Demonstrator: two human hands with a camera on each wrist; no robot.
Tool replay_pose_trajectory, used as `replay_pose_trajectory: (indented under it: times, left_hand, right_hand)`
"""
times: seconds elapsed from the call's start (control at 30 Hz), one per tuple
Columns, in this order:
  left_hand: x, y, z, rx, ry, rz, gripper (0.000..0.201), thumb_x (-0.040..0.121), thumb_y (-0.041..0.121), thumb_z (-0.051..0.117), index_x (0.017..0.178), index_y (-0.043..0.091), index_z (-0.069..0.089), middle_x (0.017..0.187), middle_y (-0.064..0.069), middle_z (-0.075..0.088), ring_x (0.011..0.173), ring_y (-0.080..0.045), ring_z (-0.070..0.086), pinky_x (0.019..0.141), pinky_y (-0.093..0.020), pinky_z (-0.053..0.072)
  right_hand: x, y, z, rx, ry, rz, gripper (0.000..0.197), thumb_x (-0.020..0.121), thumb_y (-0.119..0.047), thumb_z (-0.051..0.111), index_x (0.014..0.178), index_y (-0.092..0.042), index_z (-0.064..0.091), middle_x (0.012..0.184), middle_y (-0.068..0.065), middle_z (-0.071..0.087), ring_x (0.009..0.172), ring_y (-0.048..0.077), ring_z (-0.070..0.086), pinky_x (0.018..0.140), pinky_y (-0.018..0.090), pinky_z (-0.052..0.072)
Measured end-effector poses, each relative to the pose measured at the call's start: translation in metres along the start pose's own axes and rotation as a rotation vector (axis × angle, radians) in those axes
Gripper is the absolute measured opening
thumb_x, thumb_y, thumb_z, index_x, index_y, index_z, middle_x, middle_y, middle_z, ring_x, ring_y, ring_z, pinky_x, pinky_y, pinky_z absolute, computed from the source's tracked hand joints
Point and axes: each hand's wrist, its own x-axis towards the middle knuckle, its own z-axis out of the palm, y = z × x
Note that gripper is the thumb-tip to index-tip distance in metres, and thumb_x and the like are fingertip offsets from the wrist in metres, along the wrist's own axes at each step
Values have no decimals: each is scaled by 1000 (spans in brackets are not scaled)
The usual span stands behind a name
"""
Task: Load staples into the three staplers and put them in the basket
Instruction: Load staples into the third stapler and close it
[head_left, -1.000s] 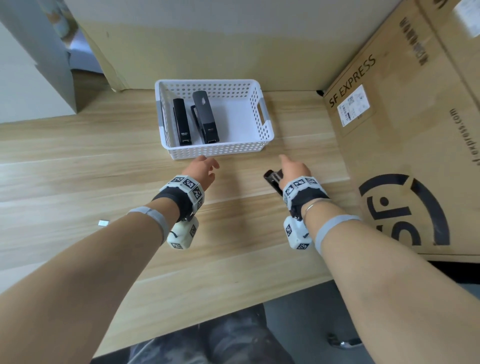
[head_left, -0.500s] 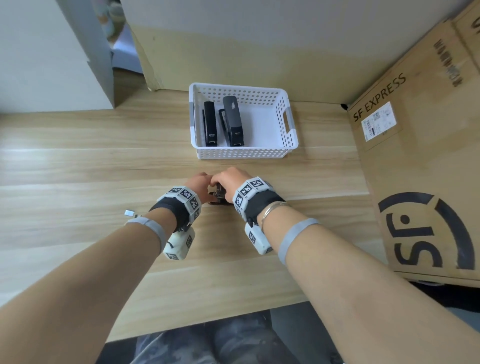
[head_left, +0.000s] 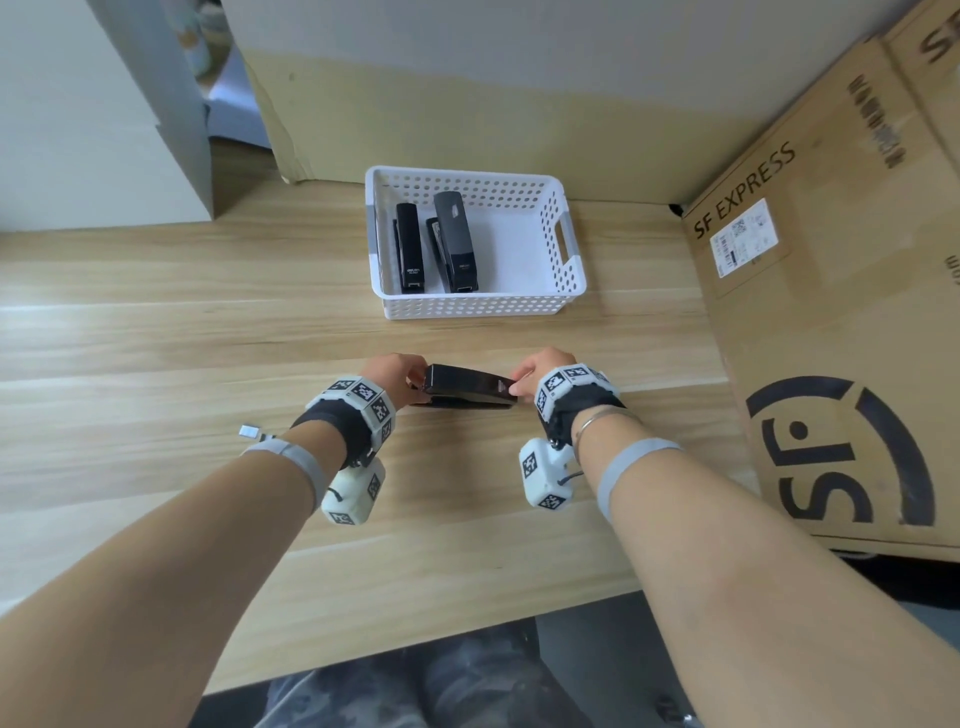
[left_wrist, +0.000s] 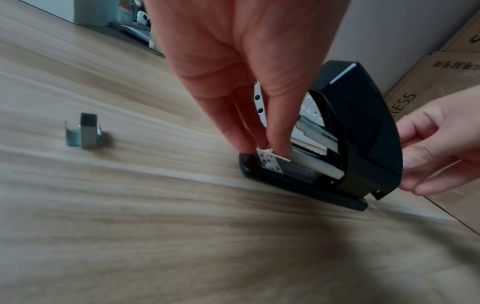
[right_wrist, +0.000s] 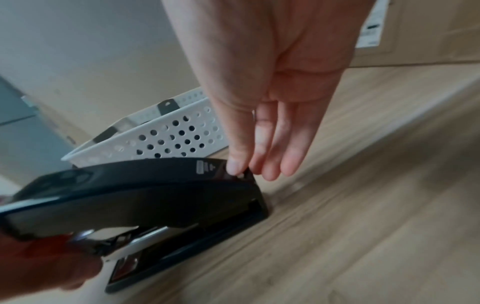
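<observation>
Stapler (head_left: 470, 387), third of three, lies crosswise at frame centre below the basket (head_left: 566, 244), left hand (head_left: 395, 371) pinching its open front and right hand (head_left: 537, 366) pinching the rear, apparently steadying it for loading.

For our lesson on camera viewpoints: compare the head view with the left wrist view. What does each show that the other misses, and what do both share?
Only the head view shows two staplers lying in the white basket, and the SF Express box. Only the left wrist view shows the metal staple channel under the raised lid, with the left hand fingertips at it. Both show the third stapler on the table, the right hand at its end, and the loose staple strip.
</observation>
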Motion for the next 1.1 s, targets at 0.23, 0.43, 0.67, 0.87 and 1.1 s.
replay_pose_trajectory:
  times: [0.23, 0.43, 0.67, 0.87, 1.1]
  left_hand:
    - [2, -3, 1, 20, 20, 35, 26, 82, 11, 64, 107, 6, 62, 113, -7, 68, 100, -24, 64, 76, -23, 41]
    - [5, -6, 0, 72, 13, 67, 25, 81, 14, 66, 104, 6, 62, 110, -9, 67, 99, -26, 62, 77, -26, 42]
    - [8, -11, -1, 100, 0, 99, 25, 81, 15, 67, 104, 8, 62, 108, -8, 67, 98, -24, 62, 76, -26, 44]
    - [5, -23, -10, 106, -17, 67, 26, 79, 16, 69, 104, 12, 63, 109, -6, 67, 98, -23, 62, 81, -29, 49]
    - [-10, -45, -24, 123, -15, 54, 22, 82, 15, 65, 104, 11, 64, 109, -5, 68, 83, -14, 55, 76, -24, 46]
  right_hand:
    - [12, 8, 12, 162, 100, 6, 22, 76, -4, 76, 98, -3, 72, 103, 18, 72, 96, 29, 70, 92, 35, 55]
    - [15, 3, 10, 103, 130, 33, 25, 78, -6, 71, 101, 6, 71, 100, 18, 73, 79, 17, 60, 88, 33, 56]
    - [1, -19, -3, -182, -52, -109, 42, 85, 3, 57, 117, -22, 66, 125, 0, 64, 93, 17, 59, 66, 18, 45]
    - [-13, -36, 18, -444, -114, -361, 55, 84, -13, 60, 134, -28, 46, 125, -1, 60, 107, 22, 58, 84, 28, 42]
    - [-9, -32, 22, -432, 10, -315, 40, 84, -13, 64, 122, -24, 57, 110, 5, 67, 100, 29, 64, 85, 38, 55]
